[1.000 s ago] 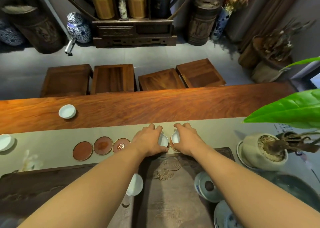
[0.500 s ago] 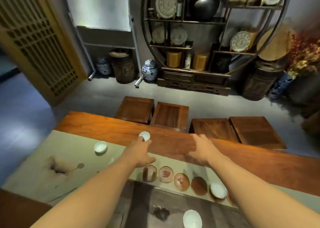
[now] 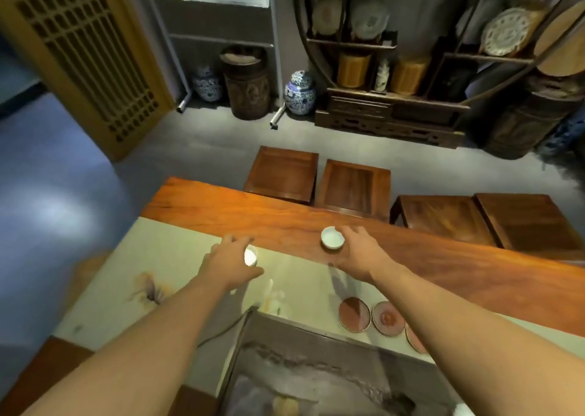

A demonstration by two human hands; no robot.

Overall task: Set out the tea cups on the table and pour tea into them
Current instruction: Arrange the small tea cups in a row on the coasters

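Head view, table: a long reddish wooden table (image 3: 395,251) runs from upper left to lower right, with a pale cloth runner (image 3: 164,257) laid along its near side.
Left hand: the left hand (image 3: 229,265) reaches out over the runner, fingers loosely curved and apart, palm down; whether it grips anything I cannot tell.
Left cup: a small white tea cup (image 3: 250,256) stands on the runner near its far edge, partly hidden by the left hand, at about 2 o'clock from the palm, between thumb and fingers; contact is unclear.
Right hand: the right hand (image 3: 359,252) hovers over the bare wood, fingers spread and slightly bent, holding nothing that shows.
Right cup: a second white tea cup (image 3: 332,239) stands upright on the bare wood at about 10 o'clock from the right hand, just beside the fingertips; touching or not, I cannot tell.
Between cups: the two cups are well apart, with the left one nearer the camera.
Coasters: round brown coasters (image 3: 354,314) lie in a row on the runner at 6 o'clock from the right hand, partly under the right forearm.
Tea tray: a dark carved tea tray (image 3: 316,368) fills the bottom centre, near both forearms.
Stools: wooden stools (image 3: 353,187) stand beyond the table's far edge.
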